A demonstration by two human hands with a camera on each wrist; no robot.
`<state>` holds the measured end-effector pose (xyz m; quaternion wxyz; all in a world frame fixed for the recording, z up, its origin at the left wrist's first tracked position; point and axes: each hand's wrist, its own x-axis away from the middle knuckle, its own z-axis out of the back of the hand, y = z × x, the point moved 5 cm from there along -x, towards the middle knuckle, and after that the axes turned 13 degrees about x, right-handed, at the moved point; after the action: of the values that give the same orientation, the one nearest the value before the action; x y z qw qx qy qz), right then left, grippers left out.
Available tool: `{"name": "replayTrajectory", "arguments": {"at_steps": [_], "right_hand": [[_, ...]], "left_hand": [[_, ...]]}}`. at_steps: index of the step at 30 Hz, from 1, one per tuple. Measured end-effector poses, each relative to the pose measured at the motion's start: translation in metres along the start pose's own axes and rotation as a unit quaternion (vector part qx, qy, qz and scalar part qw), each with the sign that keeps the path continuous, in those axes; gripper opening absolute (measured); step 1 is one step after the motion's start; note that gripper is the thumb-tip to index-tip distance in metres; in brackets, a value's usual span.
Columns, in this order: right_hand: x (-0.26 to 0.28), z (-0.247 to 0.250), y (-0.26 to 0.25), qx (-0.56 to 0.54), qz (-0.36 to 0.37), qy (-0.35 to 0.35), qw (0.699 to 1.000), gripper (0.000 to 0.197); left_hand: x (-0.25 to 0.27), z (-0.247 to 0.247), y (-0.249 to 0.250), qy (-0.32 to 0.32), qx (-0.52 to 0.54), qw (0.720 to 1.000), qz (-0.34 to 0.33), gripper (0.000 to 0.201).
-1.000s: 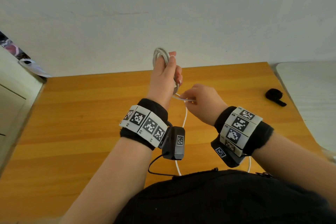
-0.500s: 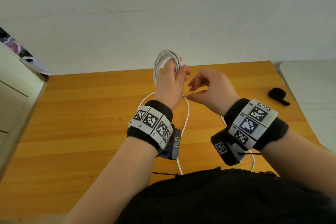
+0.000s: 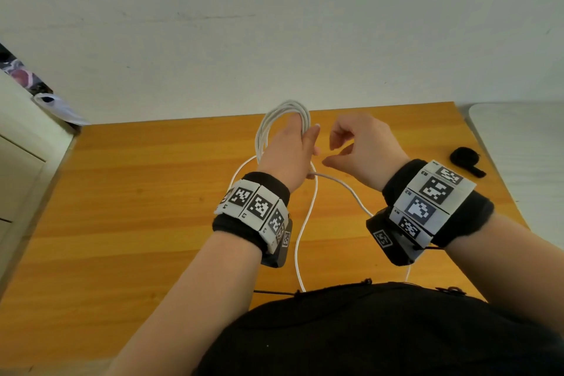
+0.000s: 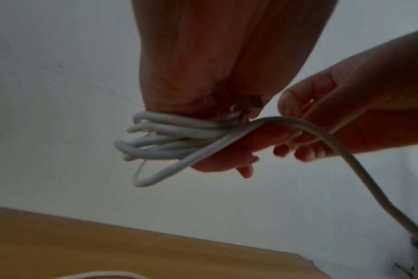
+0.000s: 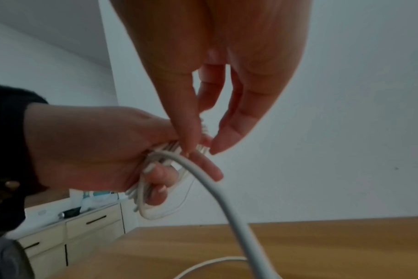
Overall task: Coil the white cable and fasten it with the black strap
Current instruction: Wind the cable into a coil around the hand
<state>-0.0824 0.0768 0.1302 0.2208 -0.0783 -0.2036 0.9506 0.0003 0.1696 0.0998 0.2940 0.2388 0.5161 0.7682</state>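
Left grip (image 3: pixel 290 149) is raised, fingers curled round several round loops of smooth white cable (image 3: pixel 288 105), and a loose strand runs from under its heel down to the glossy wood-grain table (image 3: pixel 137 192) below. Right grip (image 3: pixel 363 149) sits just beside it, half open with fingers loosely curled, thumb tip on the strand, forefinger apart, nothing pinched. Fuzzy black strap (image 3: pixel 464 157), rolled into a small ring with a tail, lies on the table well right of the right grip.

Another loop of white cable (image 3: pixel 287 106) lies round the left hand (image 3: pixel 290 156); the right hand (image 3: pixel 363 152) has risen beside it (pinch loosened).
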Motion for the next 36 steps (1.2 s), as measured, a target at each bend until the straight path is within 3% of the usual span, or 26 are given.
{"name": "replayTrajectory", "arguments": {"at_steps": [3, 10, 13, 15, 20, 25, 30, 36], "right_hand": [[0.001, -0.011, 0.009, -0.043, -0.022, -0.039, 0.998, 0.008], [0.011, -0.027, 0.004, -0.136, -0.056, -0.24, 0.96, 0.043], [0.017, -0.029, 0.003, -0.178, -0.056, -0.295, 0.937, 0.043], [0.016, -0.027, 0.003, -0.163, -0.047, -0.281, 0.945, 0.033], [0.004, -0.015, 0.003, -0.096, -0.015, -0.14, 0.985, 0.016], [-0.009, 0.003, 0.012, -0.154, -0.044, -0.016, 0.987, 0.014], [-0.018, 0.007, 0.021, -0.162, -0.071, -0.012, 0.984, 0.026], [-0.006, -0.007, 0.04, -0.161, -0.13, -0.118, 0.971, 0.023]], "left_hand": [[-0.003, 0.004, 0.001, 0.016, 0.016, 1.0, -0.004, 0.022], [-0.01, 0.017, -0.003, 0.049, -0.004, 0.999, -0.019, 0.028], [-0.012, 0.023, -0.005, 0.073, -0.001, 0.997, -0.018, 0.029], [-0.013, 0.025, -0.004, 0.074, 0.001, 0.997, -0.018, 0.029], [-0.007, 0.019, 0.003, 0.015, 0.018, 0.999, -0.025, 0.029], [0.0, 0.012, 0.006, -0.071, 0.025, 0.997, -0.012, 0.033], [0.002, 0.007, 0.005, -0.101, 0.086, 0.991, 0.023, 0.033], [-0.002, 0.029, 0.001, 0.001, 0.215, 0.975, 0.055, 0.033]]}}
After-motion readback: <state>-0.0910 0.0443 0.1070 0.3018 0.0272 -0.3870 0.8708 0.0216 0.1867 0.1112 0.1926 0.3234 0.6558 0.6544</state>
